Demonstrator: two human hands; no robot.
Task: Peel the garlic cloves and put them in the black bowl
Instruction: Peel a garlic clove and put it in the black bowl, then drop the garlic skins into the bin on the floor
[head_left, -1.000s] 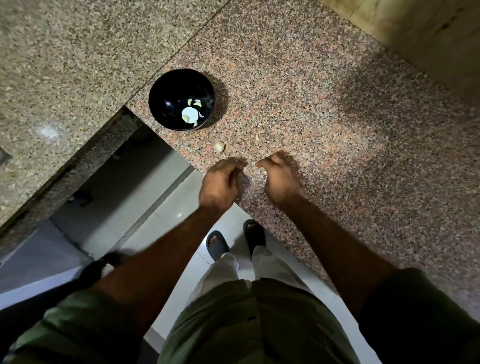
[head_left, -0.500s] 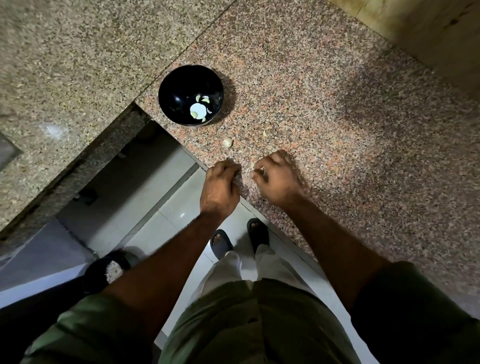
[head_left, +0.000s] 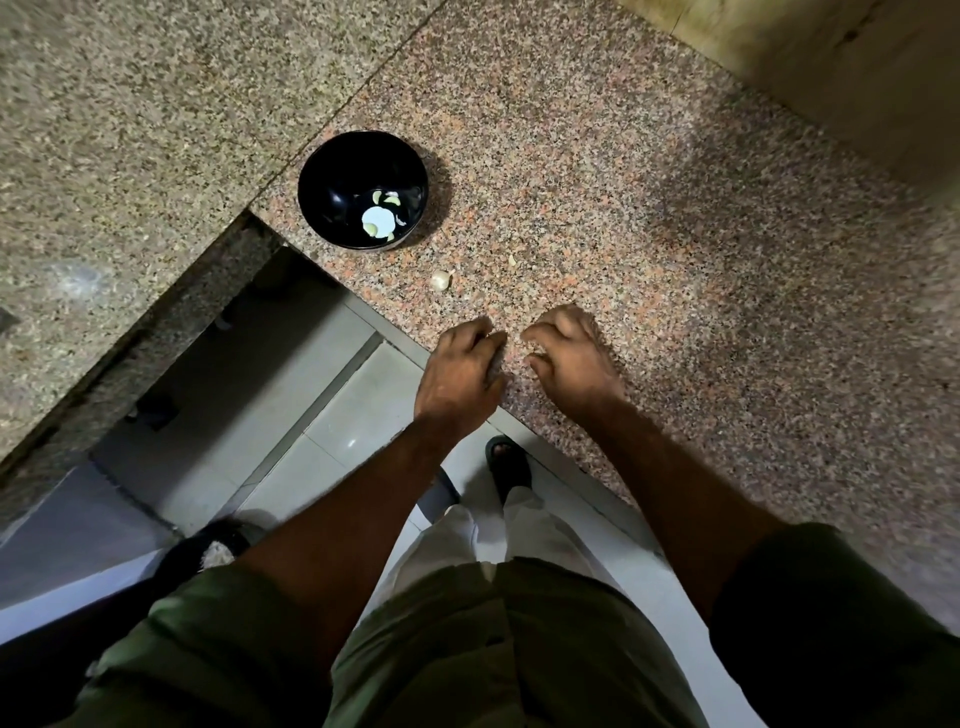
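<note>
The black bowl stands near the counter's inner corner with several peeled pale cloves in its bottom. One unpeeled garlic clove lies on the granite between the bowl and my hands, and a small pale scrap lies to its right. My left hand sits at the counter edge with its fingers curled; what is inside them is hidden. A small gap away, my right hand has thumb and fingers pinched together over the counter, and whatever they hold is covered.
The speckled granite counter spreads right and back to a wall. A second granite slab runs off to the left. The counter edge drops to a tiled floor where my feet stand.
One second ago my fingertips met; half a second ago they parted, with a pale bit in my right fingers. Both hands stay near the edge. The view has shifted slightly.
</note>
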